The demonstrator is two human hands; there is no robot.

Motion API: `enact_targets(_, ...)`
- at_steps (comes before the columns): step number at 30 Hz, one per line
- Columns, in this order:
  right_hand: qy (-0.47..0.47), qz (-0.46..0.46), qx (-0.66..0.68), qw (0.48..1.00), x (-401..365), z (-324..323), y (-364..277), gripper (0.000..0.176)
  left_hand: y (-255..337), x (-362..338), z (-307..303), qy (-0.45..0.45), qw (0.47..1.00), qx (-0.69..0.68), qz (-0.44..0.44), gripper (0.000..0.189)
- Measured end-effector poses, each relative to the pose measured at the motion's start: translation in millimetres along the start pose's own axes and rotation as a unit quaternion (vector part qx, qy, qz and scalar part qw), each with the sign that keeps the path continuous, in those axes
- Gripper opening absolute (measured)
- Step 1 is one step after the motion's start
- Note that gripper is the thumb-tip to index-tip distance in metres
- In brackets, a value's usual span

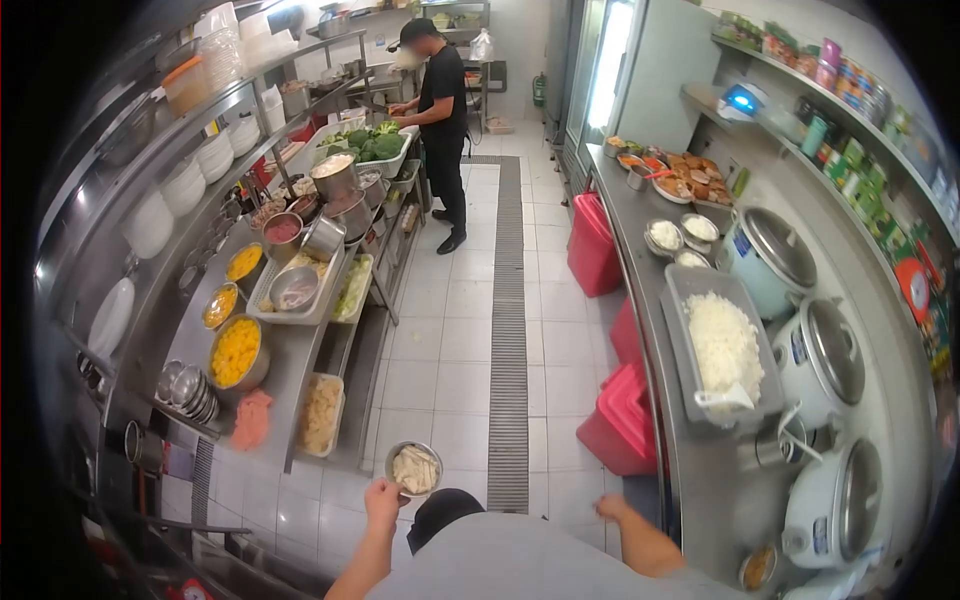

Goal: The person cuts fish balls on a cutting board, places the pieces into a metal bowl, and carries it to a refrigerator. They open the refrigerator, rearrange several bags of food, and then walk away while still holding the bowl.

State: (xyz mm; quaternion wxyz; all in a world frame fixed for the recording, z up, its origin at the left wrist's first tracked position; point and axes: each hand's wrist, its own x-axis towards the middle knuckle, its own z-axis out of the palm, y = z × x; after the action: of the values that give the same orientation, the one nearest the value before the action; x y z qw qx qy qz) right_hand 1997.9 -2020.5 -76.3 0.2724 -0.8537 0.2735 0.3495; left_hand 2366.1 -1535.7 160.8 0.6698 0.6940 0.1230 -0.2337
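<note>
- Left hand [381, 500] is closed around the edge of a round steel bowl [391, 460], which contains pale strips of food [415, 469]; the bowl is held in the air, above the white tiled floor [455, 395].
- Right hand [609, 508] hangs low, with bent fingers, near a red plastic bin [622, 420]; how far it is closed, I cannot tell.
- At left, on a long steel counter [185, 335], a pink cloth [253, 420] lies just beside a deep steel pot filled with yellow pieces [238, 350].
- At right, a second steel counter [720, 480] carries a long grey tray [682, 340] with white rice [722, 345], and three lidded rice cookers [843, 350] stand along the wall side.
- Farther away, a person in black clothes [440, 120] stands at the left counter, near a white tray with green broccoli [380, 145].
</note>
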Motion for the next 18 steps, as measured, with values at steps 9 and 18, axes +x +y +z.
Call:
enact_targets(9, 0.324, -0.016, 0.385, 0.864, 202.4, -311.8, -39.3, 0.027, 69.8, 192.7, 78.2, 0.089, 0.996, 0.005, -0.009, 0.012)
enact_targets(18, 0.043, 0.229, 0.250, 0.940, 125.8, -322.9, -110.0, 0.042, 263.4, 427.9, 304.0, -0.057, 0.992, 0.103, 0.048, 0.018)
